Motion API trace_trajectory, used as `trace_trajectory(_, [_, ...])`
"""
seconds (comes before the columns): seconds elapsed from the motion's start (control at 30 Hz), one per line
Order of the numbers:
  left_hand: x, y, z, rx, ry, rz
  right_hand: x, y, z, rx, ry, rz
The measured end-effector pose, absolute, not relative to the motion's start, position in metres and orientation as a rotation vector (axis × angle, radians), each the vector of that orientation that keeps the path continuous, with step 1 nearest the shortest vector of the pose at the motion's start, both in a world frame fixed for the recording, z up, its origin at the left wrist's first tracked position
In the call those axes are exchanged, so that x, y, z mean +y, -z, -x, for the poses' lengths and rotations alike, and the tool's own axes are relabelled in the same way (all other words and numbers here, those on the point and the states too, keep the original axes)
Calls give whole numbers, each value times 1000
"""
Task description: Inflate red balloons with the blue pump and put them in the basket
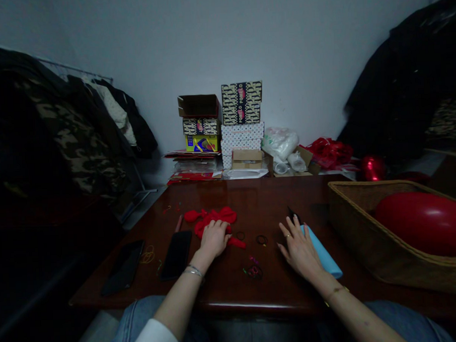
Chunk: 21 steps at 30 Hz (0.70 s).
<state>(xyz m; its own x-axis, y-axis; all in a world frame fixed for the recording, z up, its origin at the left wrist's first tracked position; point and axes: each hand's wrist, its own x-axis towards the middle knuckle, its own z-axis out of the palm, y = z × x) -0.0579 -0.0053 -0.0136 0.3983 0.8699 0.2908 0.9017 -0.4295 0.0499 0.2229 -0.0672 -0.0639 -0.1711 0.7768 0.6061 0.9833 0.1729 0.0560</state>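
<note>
My left hand point(215, 238) lies on a crumpled soft red cloth-like piece point(215, 216), its fingers bent down and closed on it; the fingertips are partly hidden. To the right, my right hand point(301, 243) rests on the table with fingers spread, touching the edge of a light blue rolled or folded piece point(324, 255). A small dark pointed object point(293, 213) shows just beyond its fingers. Between my hands are a black hair tie point(261, 239), another thin dark loop point(240, 236) and a small tangle of coloured bands point(254, 271).
Left on the brown table point(225, 292) lie a black phone point(176, 254), a dark tablet-like slab point(123, 266) and yellow bands point(148, 254). A wicker basket point(351, 226) with a big red balloon point(422, 223) stands right. Stacked boxes point(242, 102) are behind; clothes hang both sides.
</note>
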Motion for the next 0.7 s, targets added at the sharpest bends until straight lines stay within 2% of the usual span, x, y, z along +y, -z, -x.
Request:
trace_trajectory(0.23, [-21,41,32,-1273,407,2682,-70,62,-221,-2014,623,1668])
trace_trajectory(0.4, [-16,57,30,-1286,456,2623,-71,62,-219,-2030,629,1675])
trace_trajectory(0.7, [-14,53,29,-1230,453,2670,-77,57,-208,-2095,622,1652])
